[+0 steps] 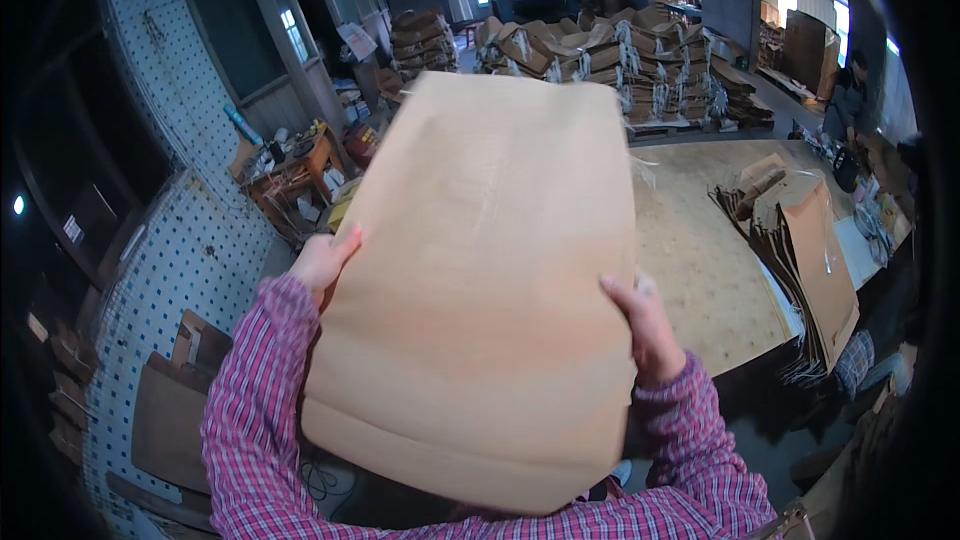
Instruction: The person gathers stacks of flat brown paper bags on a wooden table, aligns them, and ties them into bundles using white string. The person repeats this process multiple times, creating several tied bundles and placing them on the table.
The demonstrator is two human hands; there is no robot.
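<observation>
- While both hands are lifting it above the worktop, the big brown paper sack is filling the view.
- Left hand is pressing the sack's left edge, fingers extended flat.
- Right hand is gripping the sack's right edge, fingers wrapped.
- Beyond the sack's right edge, a fanned pile of sacks is lying.
- Judging by this, handling one sack is underway; setting it down calls for a steady two-sided hold.
</observation>
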